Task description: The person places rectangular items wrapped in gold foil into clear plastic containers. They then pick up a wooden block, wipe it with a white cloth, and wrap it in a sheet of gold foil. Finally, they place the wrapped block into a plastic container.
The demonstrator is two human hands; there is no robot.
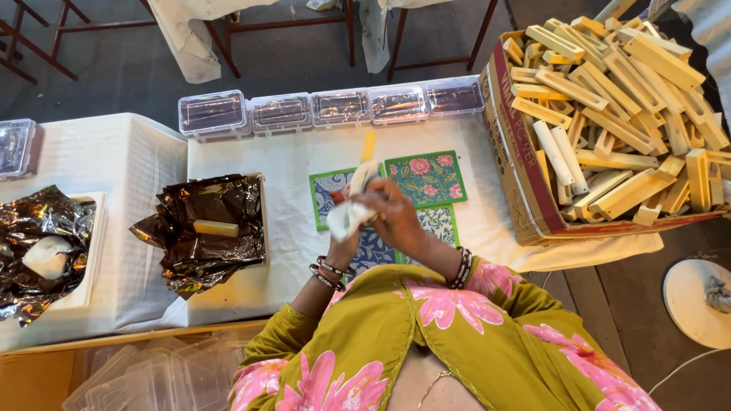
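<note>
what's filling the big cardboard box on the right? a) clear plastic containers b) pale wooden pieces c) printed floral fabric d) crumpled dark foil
b: the cardboard box at the right of the table is heaped with pale yellow wooden pieces, while the clear plastic containers stand in a row along the table's far edge and the dark foil lies to the left of the hands.

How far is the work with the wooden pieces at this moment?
Done: one yellow piece lies on the dark foil. In hand: both hands, left hand and right hand, rub a wooden piece with a white cloth. Left: the cardboard box holds many pieces.
</note>
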